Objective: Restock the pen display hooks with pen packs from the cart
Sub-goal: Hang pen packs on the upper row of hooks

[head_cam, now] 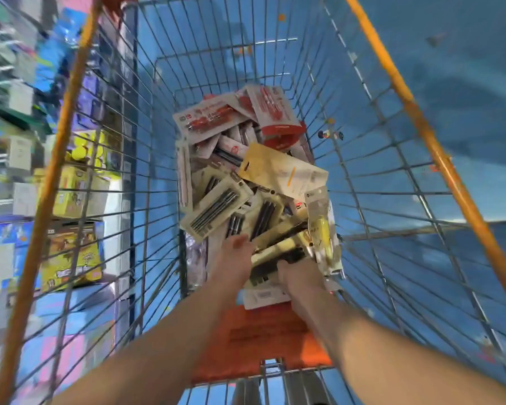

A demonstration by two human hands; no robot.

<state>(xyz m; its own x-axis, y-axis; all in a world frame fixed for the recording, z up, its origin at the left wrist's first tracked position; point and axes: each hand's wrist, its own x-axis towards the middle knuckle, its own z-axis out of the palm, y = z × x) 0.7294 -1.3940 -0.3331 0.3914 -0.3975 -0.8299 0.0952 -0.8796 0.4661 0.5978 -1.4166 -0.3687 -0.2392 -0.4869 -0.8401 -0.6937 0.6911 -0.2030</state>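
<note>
Blurred, unreadable pen packs (216, 209) under both hands

Left shelves (15, 118) smeared by motion blur, goods unreadable. Right hand (300, 277) fingers buried under cream pen packs (281, 252), grip not visible. Left hand (231, 258) fingertips lost among packs, hold unclear. Print on red packs (214, 118) far in cart (146, 118) too small to read. Lower layers of pile hidden. Both forearms cut by near edge. Cart rims run out of view.
</note>
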